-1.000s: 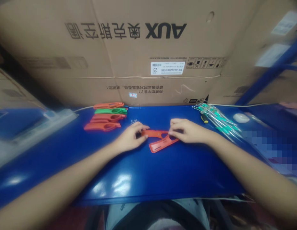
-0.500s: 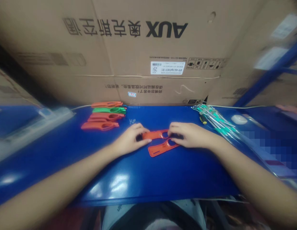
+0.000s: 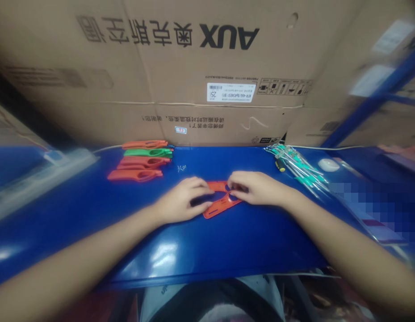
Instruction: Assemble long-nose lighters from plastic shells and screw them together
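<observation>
Two orange plastic handle halves lie side by side on the blue table, the upper half (image 3: 216,185) farther from me and the lower half (image 3: 219,206) nearer. My left hand (image 3: 185,201) is at their left ends with thumb and fingers apart. Its fingertips reach the upper half and its thumb tip is by the lower one. At the right ends, my right hand (image 3: 252,188) has its fingers bent and closed in a pinch around the looped parts. Those fingers hide the right ends, and any small piece between them cannot be made out.
Orange and green handles (image 3: 148,153) lie stacked at the back left. Green-and-silver rods (image 3: 299,165) and a yellow-black screwdriver (image 3: 280,165) lie at the back right, near a white rounded object (image 3: 329,165). A cardboard box (image 3: 180,89) stands behind; a power strip (image 3: 60,174) is at left.
My left hand has loosened from the upper half, its thumb now beside the lower one. My right hand stays closed at the right ends. The whole view has shifted slightly.
</observation>
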`<state>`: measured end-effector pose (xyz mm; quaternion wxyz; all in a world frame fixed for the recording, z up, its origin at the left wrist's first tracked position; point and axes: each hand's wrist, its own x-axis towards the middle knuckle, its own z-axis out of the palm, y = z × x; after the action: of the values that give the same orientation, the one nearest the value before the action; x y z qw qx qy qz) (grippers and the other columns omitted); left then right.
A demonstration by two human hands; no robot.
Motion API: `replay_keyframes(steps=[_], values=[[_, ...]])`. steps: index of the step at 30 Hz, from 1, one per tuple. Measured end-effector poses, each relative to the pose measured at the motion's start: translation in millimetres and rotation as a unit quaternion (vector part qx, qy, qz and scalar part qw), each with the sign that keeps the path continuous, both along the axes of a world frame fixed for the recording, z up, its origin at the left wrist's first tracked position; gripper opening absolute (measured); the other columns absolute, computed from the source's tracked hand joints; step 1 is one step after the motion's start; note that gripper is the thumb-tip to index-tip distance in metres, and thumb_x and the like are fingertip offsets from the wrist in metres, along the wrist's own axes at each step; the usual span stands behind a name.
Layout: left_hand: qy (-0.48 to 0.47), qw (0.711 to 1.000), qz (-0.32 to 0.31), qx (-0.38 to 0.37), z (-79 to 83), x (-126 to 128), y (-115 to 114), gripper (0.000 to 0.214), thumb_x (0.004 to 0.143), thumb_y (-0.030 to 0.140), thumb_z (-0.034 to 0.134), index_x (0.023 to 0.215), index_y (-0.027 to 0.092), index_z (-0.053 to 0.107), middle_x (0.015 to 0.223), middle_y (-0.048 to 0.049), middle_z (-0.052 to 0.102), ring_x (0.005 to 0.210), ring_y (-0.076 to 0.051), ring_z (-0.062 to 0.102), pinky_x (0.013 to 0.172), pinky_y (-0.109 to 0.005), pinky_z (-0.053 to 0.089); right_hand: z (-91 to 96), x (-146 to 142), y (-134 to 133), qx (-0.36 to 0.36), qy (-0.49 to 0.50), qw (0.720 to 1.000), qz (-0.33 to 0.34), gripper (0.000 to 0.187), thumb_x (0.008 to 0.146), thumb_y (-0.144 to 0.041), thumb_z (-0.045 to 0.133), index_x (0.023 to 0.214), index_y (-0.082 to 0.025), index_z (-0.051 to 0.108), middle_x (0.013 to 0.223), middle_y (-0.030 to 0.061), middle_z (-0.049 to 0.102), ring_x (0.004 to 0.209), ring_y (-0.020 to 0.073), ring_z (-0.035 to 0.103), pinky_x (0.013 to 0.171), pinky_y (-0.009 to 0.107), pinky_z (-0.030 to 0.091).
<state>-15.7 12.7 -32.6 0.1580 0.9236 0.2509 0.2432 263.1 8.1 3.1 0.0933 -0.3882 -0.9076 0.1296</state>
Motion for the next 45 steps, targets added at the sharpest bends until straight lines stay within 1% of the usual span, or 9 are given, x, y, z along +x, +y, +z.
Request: replay_keyframes(steps=[6, 10, 12, 18, 25, 36, 38, 41, 45], values=[[0.000, 1.000, -0.004, -0.021, 1.2, 0, 2, 0.030, 0.094, 0.027, 0.060, 0.122, 0.020, 0.070, 0.118, -0.0099, 0.067, 0.110, -0.024, 0.061, 0.100, -0.042, 0.050, 5.2, 3, -1, -0.011, -0.010, 1.000, 0.023, 0.003, 0.092, -0.023, 0.061, 0.092, -0.020, 0.061, 0.094, 0.0024, 0.064, 0.075, 0.0140, 0.056, 0.063, 0.025, 0.036], [0.009, 1.000, -0.007, -0.023, 3.0, -2, 2, 0.032, 0.094, 0.024, 0.058, 0.124, 0.020, 0.068, 0.121, -0.0106, 0.065, 0.113, -0.024, 0.061, 0.102, -0.043, 0.049, 10.7, 5, -1, -0.018, -0.029, 0.999, 0.033, 0.008, 0.091, -0.027, 0.064, 0.087, -0.020, 0.062, 0.096, 0.0023, 0.063, 0.075, 0.0136, 0.055, 0.062, 0.025, 0.035], [0.012, 1.000, -0.006, -0.021, 3.1, -2, 2, 0.033, 0.094, 0.024, 0.058, 0.125, 0.020, 0.068, 0.121, -0.0106, 0.065, 0.113, -0.025, 0.061, 0.102, -0.044, 0.049, 11.4, 6, -1, -0.016, -0.032, 0.999, 0.028, 0.008, 0.091, -0.027, 0.065, 0.089, -0.020, 0.062, 0.097, 0.0024, 0.064, 0.076, 0.0140, 0.056, 0.064, 0.025, 0.036], [0.010, 1.000, 0.008, -0.016, 1.6, -2, 5, 0.028, 0.095, 0.022, 0.056, 0.120, 0.021, 0.069, 0.115, -0.0082, 0.069, 0.109, -0.024, 0.062, 0.099, -0.044, 0.048, 5.6, 5, 0, 0.004, -0.030, 0.999, 0.024, 0.011, 0.093, -0.025, 0.062, 0.103, -0.020, 0.063, 0.104, 0.0032, 0.066, 0.083, 0.0161, 0.061, 0.068, 0.027, 0.042], [-0.014, 1.000, 0.019, 0.001, -2.5, -1, 8, 0.025, 0.094, 0.018, 0.056, 0.114, 0.021, 0.071, 0.104, -0.0066, 0.071, 0.099, -0.022, 0.064, 0.093, -0.041, 0.050, 1.2, 3, 1, 0.051, -0.048, 0.997, 0.032, 0.013, 0.096, -0.026, 0.059, 0.104, -0.021, 0.067, 0.108, 0.0053, 0.067, 0.093, 0.0195, 0.064, 0.069, 0.028, 0.044], [-0.037, 0.999, 0.026, 0.000, -2.4, -1, 10, 0.023, 0.096, 0.022, 0.055, 0.108, 0.020, 0.075, 0.100, -0.0080, 0.072, 0.094, -0.021, 0.064, 0.088, -0.040, 0.054, -5.6, 1, 4, 0.068, -0.031, 0.997, 0.032, 0.012, 0.096, -0.027, 0.057, 0.100, -0.020, 0.067, 0.105, 0.0064, 0.068, 0.096, 0.0211, 0.063, 0.069, 0.029, 0.044], [-0.023, 0.999, 0.033, 0.009, 0.4, -1, 7, 0.023, 0.098, 0.025, 0.055, 0.109, 0.021, 0.074, 0.103, -0.0084, 0.072, 0.097, -0.022, 0.064, 0.090, -0.041, 0.053, -6.6, 0, 4, 0.069, -0.029, 0.997, 0.030, 0.012, 0.097, -0.027, 0.057, 0.100, -0.020, 0.067, 0.105, 0.0061, 0.068, 0.096, 0.0209, 0.063, 0.069, 0.028, 0.043], [-0.003, 0.999, 0.038, 0.027, 4.9, -1, 3, 0.029, 0.098, 0.033, 0.058, 0.121, 0.022, 0.070, 0.116, -0.0090, 0.070, 0.109, -0.024, 0.064, 0.099, -0.045, 0.050, -7.6, 0, 4, 0.071, -0.029, 0.997, 0.026, 0.013, 0.097, -0.027, 0.057, 0.101, -0.020, 0.067, 0.105, 0.0054, 0.069, 0.095, 0.0204, 0.063, 0.070, 0.029, 0.043], [0.022, 0.999, 0.019, 0.042, 5.0, -1, -1, 0.041, 0.096, 0.038, 0.060, 0.133, 0.022, 0.063, 0.132, -0.0097, 0.067, 0.122, -0.027, 0.061, 0.109, -0.048, 0.045, -7.9, 0, 3, 0.082, -0.038, 0.996, 0.027, 0.014, 0.098, -0.028, 0.056, 0.100, -0.020, 0.067, 0.103, 0.0053, 0.069, 0.094, 0.0204, 0.063, 0.070, 0.029, 0.042]])
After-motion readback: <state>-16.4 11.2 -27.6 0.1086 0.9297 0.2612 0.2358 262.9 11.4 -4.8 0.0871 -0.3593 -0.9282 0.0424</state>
